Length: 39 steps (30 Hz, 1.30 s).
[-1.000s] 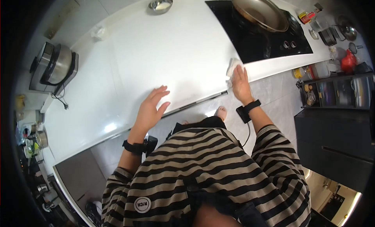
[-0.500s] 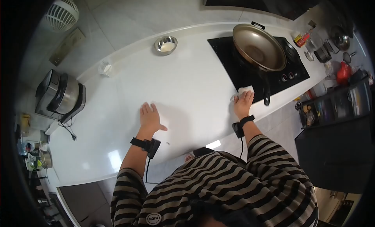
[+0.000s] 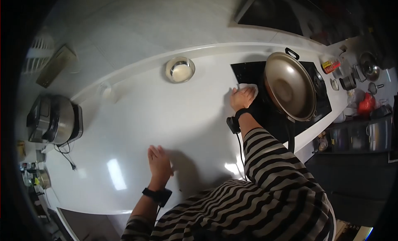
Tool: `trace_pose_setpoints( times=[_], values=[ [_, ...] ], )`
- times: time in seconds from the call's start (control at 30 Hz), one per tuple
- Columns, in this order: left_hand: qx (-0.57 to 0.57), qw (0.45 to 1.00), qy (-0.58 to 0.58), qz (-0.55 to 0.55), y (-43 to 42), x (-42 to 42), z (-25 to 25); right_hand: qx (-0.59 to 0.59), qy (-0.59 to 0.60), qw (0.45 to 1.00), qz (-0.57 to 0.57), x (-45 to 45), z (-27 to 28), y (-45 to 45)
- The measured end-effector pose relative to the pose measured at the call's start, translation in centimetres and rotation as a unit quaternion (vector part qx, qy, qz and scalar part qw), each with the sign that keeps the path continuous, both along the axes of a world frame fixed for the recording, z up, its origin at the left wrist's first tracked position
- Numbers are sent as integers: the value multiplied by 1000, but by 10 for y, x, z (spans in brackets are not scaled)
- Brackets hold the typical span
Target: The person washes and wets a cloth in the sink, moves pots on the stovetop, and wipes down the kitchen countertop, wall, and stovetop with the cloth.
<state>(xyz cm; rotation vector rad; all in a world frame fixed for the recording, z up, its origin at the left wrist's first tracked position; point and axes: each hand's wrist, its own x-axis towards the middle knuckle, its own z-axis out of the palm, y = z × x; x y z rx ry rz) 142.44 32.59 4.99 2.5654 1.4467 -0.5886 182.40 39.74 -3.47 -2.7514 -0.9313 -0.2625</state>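
Note:
My right hand [image 3: 243, 98] presses a white cloth [image 3: 253, 91] flat at the left edge of the black cooktop [image 3: 256, 112], just beside the wok [image 3: 290, 86]. The cloth is mostly under my fingers, and I cannot tell whether it is fabric or paper. Over the white counter [image 3: 137, 120], near its front, my left hand [image 3: 160, 163] is open with its fingers stretched out and holds nothing. The wok sits tilted on the cooktop, its black handle [image 3: 291, 137] pointing toward the front edge.
A metal bowl [image 3: 180, 70] with pale contents stands by the back wall. Left of it is a small clear container [image 3: 107, 91]. A steel-and-black appliance [image 3: 56, 118] with a loose cord occupies the left end. Bottles [image 3: 330, 66] and pans crowd the far right.
My right hand has slid the cloth toward the back along the cooktop's left edge. The view has shifted, and my left hand appears nearer the counter's front.

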Motion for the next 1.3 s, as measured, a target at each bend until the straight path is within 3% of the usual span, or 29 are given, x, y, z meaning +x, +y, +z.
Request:
trace_pose_setpoints(
  times=[0.07,0.23,0.33,0.37,0.47,0.5,0.6,0.63,0.67,0.73,0.77,0.87,0.9,0.93,1.0,1.03,1.3],
  values=[
    [-7,1000,-20,12,3,4,7,4,8,1000,10,18,1,32],
    [-27,998,-55,26,6,6,20,50,6,994,-92,32,6,86],
    [-9,999,-23,20,6,7,14,-14,-18,999,-30,86,-5,107],
    [-19,999,-11,30,8,7,13,37,-39,998,-16,93,-4,110],
    [-55,998,19,35,13,11,18,61,85,993,56,81,30,100],
    [-33,999,26,22,10,8,13,115,157,979,56,92,14,103],
    [39,999,34,-11,3,0,-6,230,71,940,240,68,8,89],
    [12,999,31,2,4,2,-2,213,85,933,276,65,10,80],
    [-14,999,25,14,9,5,6,194,112,929,294,57,13,74],
    [-45,999,20,24,11,9,14,169,273,893,315,45,36,64],
    [-48,998,20,22,12,8,14,193,265,893,308,35,49,59],
    [-43,999,8,18,12,6,12,376,84,896,221,39,48,59],
    [-28,1000,0,10,10,3,8,247,-101,938,221,34,70,48],
    [-12,1000,-9,2,10,1,5,191,-136,948,215,45,55,44],
    [-42,999,-24,23,12,4,10,26,-97,987,121,53,13,34],
    [-56,997,-33,33,14,6,13,33,-125,986,104,46,5,31],
    [-63,995,-59,45,15,7,11,28,-11,986,-166,92,9,92]
  ],
)
